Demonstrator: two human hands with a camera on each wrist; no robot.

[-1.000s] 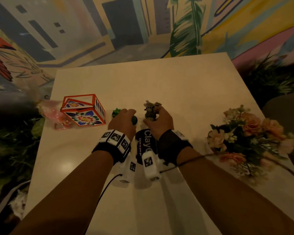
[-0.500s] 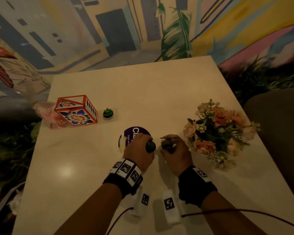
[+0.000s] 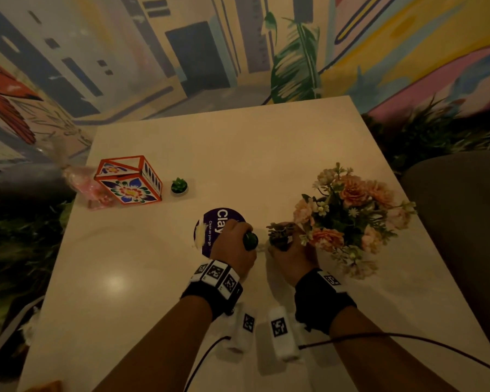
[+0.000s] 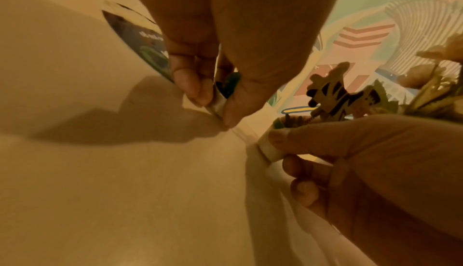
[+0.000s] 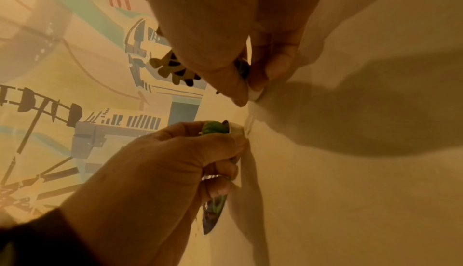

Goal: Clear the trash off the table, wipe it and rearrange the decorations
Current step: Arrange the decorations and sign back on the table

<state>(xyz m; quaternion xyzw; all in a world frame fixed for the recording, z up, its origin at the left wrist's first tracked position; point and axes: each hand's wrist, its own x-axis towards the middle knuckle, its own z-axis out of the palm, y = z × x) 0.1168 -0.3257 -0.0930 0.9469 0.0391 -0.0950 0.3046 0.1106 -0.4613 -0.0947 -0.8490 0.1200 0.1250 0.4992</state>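
Observation:
My left hand point(image 3: 238, 240) pinches a tiny white pot holding a dark green plant point(image 3: 251, 240), low on the cream table point(image 3: 266, 154). Close up in the left wrist view, the left hand point(image 4: 215, 108) holds the green plant's pot point(image 4: 219, 102) at the tabletop. My right hand point(image 3: 286, 247) grips a second small pot with a brown striped plant point(image 3: 279, 234), right next to the flower bouquet point(image 3: 351, 216). That striped plant point(image 4: 335, 96) also shows in the left wrist view. A purple round sticker point(image 3: 212, 222) lies partly under my left hand.
A floral-painted box point(image 3: 128, 179) stands at the left edge with a pink plastic bag point(image 3: 79, 185) beside it. A third small green succulent point(image 3: 178, 185) sits right of the box. Foliage borders the table on both sides, and a dark seat point(image 3: 458, 222) stands on the right.
Both hands carried their little pots from beside the box toward me and to the right, down next to the bouquet. Over the last half second they barely moved.

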